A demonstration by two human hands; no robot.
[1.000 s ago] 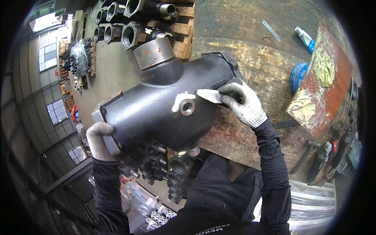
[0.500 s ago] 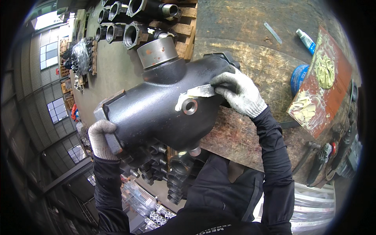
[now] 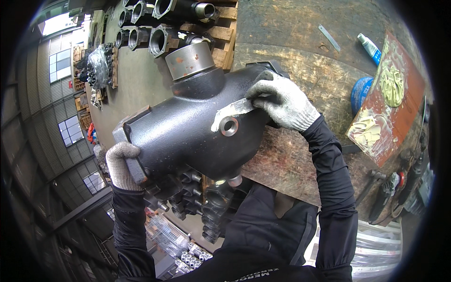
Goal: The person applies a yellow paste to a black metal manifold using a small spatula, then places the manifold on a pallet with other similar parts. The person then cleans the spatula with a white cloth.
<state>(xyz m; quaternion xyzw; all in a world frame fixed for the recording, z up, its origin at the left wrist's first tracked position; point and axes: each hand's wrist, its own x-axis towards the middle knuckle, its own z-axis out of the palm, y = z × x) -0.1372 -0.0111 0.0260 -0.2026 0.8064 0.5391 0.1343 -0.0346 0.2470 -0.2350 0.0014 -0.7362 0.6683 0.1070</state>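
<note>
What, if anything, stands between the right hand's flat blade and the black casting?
Nothing solid visible does: the flat blade in the right hand meets the black casting at the pale paste beside the round boss.

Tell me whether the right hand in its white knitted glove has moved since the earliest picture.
Yes: the right hand has moved leftward and up the picture, judged against the round bare-metal port on the black metal casting.

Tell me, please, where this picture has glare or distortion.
Head view: soft sheen on the black casting; head view: the top-left window washed out to white; head view: lines on the left wall curve near the picture's rim.
</note>
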